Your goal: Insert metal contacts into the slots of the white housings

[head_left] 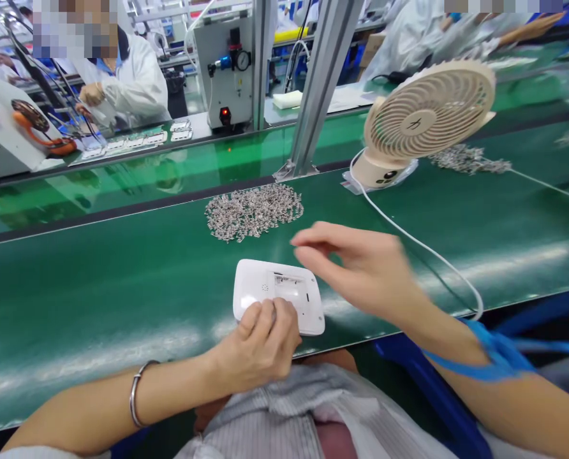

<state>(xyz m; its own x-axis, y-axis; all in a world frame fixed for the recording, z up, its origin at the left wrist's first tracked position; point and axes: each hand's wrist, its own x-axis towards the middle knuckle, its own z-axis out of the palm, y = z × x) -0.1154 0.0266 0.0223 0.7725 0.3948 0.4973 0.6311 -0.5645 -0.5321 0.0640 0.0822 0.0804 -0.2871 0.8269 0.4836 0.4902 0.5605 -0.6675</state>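
My left hand (260,341) pressed down on the near edge of the white housing (279,294) lying on the green belt (122,280), steadying it. My right hand (356,264) hovered just right of it, loosely pinched, near the far heap of metal clips (253,211); whether it held one I could not tell.

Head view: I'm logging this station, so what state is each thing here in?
white housing: flat on the belt, recessed side up, near edge under the left hand.
left hand: fingers curled, pressing on the housing.
right hand: blurred, raised above the belt, fingers pinched, nothing visible in it.
metal parts: loose heap on the belt.
desk fan: upright, tilted back, cable attached; spinning or not cannot be told.
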